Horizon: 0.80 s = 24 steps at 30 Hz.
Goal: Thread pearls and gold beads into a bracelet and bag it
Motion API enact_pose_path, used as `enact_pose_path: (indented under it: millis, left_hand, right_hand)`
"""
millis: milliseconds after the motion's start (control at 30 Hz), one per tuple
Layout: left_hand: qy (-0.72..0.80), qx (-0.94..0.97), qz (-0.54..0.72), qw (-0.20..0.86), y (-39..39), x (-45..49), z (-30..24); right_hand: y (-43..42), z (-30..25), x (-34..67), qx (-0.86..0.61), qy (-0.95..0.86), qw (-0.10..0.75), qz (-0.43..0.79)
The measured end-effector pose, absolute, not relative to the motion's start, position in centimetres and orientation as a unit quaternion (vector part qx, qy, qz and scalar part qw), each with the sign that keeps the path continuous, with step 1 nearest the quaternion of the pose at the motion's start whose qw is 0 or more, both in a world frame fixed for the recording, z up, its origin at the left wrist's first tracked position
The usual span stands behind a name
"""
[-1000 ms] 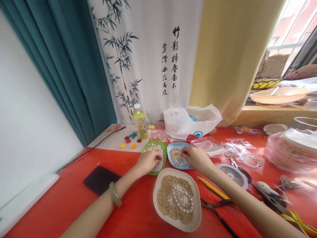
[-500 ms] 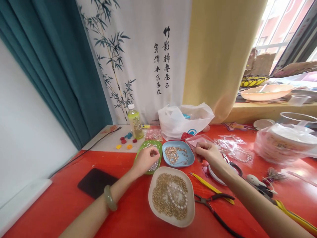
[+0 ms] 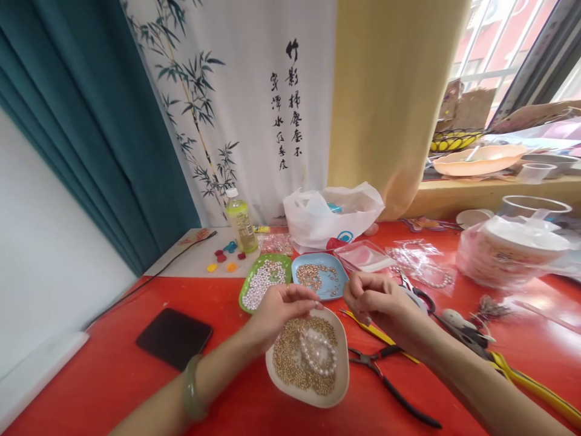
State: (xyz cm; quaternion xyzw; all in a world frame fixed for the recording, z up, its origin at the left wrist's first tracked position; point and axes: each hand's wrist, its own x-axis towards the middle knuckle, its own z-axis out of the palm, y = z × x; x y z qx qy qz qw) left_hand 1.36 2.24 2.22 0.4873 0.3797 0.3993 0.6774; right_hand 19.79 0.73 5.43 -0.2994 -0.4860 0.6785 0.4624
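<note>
My left hand (image 3: 282, 312), with a green bangle (image 3: 193, 387) on its wrist, hovers over the far left edge of a cream tray (image 3: 271, 372). Its thumb and forefinger are pinched on something too small to make out. My right hand (image 3: 385, 303) is closed in a pinch to the right of a blue tray (image 3: 327, 292); what it grips is hidden. Gold beads (image 3: 290, 357) and a loop of pearly white beads (image 3: 334, 357) lie in the cream tray. White beads (image 3: 258, 284) fill much of a green tray (image 3: 242, 300). The blue tray contains small gold pieces (image 3: 311, 275).
Right of the cream tray lie black-handled pliers (image 3: 399, 396) and yellow tweezers (image 3: 379, 333). More yellow-handled pliers (image 3: 526, 378) rest farther right. A phone (image 3: 175, 336) is at left. Behind stand a bottle (image 3: 242, 224) and a white plastic bag (image 3: 313, 218).
My left hand has come from over the green tray toward me and rightward, to the cream tray. My right hand has moved slightly toward me, so the hands are closer together.
</note>
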Motion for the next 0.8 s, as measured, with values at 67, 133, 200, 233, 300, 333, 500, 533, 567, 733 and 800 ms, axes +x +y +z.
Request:
enact_pose_path:
  millis: [67, 133, 200, 233, 300, 333, 500, 533, 567, 733, 800]
  left_hand:
    - [0.38, 0.475, 0.399, 0.686, 1.9, 1.5, 2.5]
    - [0.381, 0.466, 0.398, 0.692, 1.8, 1.6, 2.7]
    - [0.378, 0.463, 0.403, 0.693, 1.7, 1.6, 2.7]
    - [0.376, 0.463, 0.406, 0.692, 1.7, 1.6, 2.7]
    - [0.372, 0.464, 0.411, 0.691, 1.7, 1.6, 2.6]
    - [0.371, 0.464, 0.412, 0.691, 1.7, 1.6, 2.6]
    - [0.374, 0.487, 0.394, 0.684, 1.4, 1.8, 2.4]
    - [0.374, 0.5, 0.391, 0.676, 1.3, 1.8, 2.4]
    - [0.372, 0.515, 0.389, 0.667, 1.2, 1.9, 2.4]
    - [0.355, 0.632, 0.409, 0.554, 0.7, 1.9, 2.2]
    - [0.356, 0.664, 0.427, 0.5, 0.4, 2.0, 2.4]
  right_hand:
    - [0.6, 5.5, 19.6, -0.303, -0.49, 0.455, 0.679]
    - [0.5, 5.5, 19.6, -0.32, -0.495, 0.443, 0.676]
    - [0.5, 5.5, 19.8, -0.345, -0.501, 0.418, 0.675]
    - [0.5, 5.5, 19.8, -0.358, -0.502, 0.404, 0.676]
    - [0.5, 5.4, 19.9, -0.385, -0.491, 0.39, 0.677]
    - [0.6, 5.4, 20.0, -0.398, -0.471, 0.398, 0.679]
    - [1.6, 4.7, 20.0, -0.406, -0.253, 0.496, 0.725]
    - [1.7, 4.6, 20.0, -0.391, -0.217, 0.509, 0.735]
    - [1.8, 4.5, 19.9, -0.374, -0.191, 0.518, 0.745]
    - [1.0, 4.4, 19.1, -0.291, -0.166, 0.522, 0.784]
    - [0.4, 4.5, 18.5, -0.273, -0.17, 0.517, 0.793]
